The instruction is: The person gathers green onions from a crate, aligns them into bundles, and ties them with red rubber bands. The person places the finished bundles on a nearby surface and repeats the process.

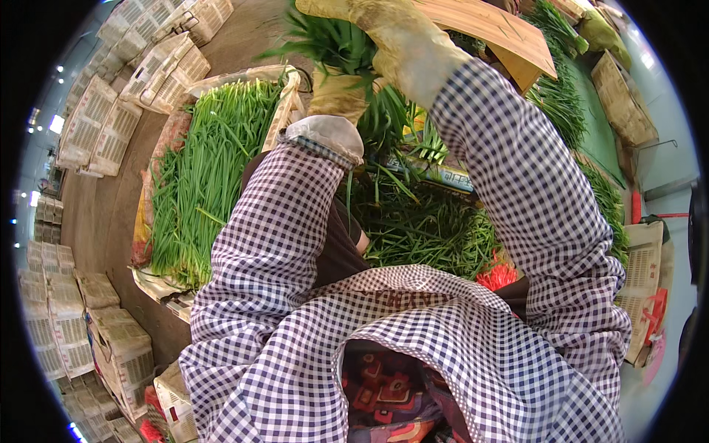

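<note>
My left hand (337, 95), in a soiled yellowish glove, grips a bunch of green garlic chives (338, 41) in front of me. Leaves hang down on its right side. My right hand (401, 41), gloved too, reaches across above the bunch from the right, its fingers partly cut off by the top edge. Whether those fingers close on the leaves cannot be made out. Below both hands lies a heap of loose, tangled leaves (426, 221). To the left, a plastic crate (282, 105) holds chives laid neatly side by side (216, 160).
Stacked pale crates (94, 127) line the floor (105, 221) on the left. A wooden board (493, 27) stands at the upper right, with more chives (559, 105) beyond it. Red plastic strands (497, 274) lie near my right side. Another crate (640, 277) stands far right.
</note>
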A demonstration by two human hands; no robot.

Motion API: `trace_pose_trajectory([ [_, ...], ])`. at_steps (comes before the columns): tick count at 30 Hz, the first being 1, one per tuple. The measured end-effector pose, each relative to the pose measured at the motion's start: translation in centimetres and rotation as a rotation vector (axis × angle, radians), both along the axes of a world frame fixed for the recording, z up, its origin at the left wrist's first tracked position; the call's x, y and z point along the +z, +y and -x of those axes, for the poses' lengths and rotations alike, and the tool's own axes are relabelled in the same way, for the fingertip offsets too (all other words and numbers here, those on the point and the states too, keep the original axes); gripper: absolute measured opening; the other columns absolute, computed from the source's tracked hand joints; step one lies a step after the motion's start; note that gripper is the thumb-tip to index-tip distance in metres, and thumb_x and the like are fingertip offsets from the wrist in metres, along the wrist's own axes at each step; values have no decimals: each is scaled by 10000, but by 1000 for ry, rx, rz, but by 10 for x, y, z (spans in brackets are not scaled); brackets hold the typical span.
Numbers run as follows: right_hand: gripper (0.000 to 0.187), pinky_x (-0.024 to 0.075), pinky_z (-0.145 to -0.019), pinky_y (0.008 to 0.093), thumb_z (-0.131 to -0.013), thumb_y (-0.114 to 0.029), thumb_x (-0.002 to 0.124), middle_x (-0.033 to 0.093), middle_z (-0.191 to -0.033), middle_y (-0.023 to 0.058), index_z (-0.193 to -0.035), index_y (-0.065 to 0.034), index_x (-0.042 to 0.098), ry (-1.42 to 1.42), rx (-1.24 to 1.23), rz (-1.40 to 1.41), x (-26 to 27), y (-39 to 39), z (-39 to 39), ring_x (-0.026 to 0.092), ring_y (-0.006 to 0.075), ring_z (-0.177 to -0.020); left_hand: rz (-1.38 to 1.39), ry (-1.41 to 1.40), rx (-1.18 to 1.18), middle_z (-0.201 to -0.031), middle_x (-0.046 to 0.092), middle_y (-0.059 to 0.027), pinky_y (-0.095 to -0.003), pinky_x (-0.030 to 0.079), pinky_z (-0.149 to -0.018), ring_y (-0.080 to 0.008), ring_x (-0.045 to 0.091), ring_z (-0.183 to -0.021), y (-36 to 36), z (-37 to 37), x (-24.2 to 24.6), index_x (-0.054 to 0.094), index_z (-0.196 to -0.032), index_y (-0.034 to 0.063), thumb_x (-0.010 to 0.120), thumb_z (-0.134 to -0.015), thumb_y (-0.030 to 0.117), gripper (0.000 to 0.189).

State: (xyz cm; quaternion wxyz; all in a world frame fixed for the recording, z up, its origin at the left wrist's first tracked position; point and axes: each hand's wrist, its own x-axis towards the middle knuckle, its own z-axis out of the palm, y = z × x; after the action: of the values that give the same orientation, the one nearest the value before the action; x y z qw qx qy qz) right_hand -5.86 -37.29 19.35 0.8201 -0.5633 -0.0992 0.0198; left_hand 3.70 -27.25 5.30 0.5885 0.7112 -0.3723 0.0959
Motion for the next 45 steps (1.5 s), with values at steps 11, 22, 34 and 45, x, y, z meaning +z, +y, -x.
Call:
trace_pose_trajectory([
  [11,317,558,-902,339,-863,-170,782,725,-941,89,-1109,1,679,228,-333,804,-140,-76,96,698,201,-892,788,759,419,-1022,721,-105,-378,647,-796,-222,720,-883,64,6,64,661,-1111,33,722,-904,110,229],
  [22,540,369,-1036,491,-778,-332,831,627,-1205,98,-1267,-159,686,-626,-670,1191,-138,-15,90,515,315,-1171,963,978,316,-1041,718,-136,-446,575,-920,-270,688,-972,97,58,68,673,-1003,35,616,-939,178,167],
  [34,179,456,-559,237,-1060,-176,560,614,-808,19,-1104,-14,622,-180,-374,-49,-105,7,114,516,70,-629,1100,962,181,-959,728,-126,-476,626,-804,-308,703,-845,161,54,8,695,-985,42,715,-896,136,131],
  [45,278,236,-414,232,-1089,-269,494,380,-559,-82,-1127,-35,639,197,170,-365,-93,-63,164,291,45,-416,1047,973,-125,-919,723,-168,-442,614,-799,-299,683,-851,206,39,-11,648,-1199,-65,651,-960,202,357],
])
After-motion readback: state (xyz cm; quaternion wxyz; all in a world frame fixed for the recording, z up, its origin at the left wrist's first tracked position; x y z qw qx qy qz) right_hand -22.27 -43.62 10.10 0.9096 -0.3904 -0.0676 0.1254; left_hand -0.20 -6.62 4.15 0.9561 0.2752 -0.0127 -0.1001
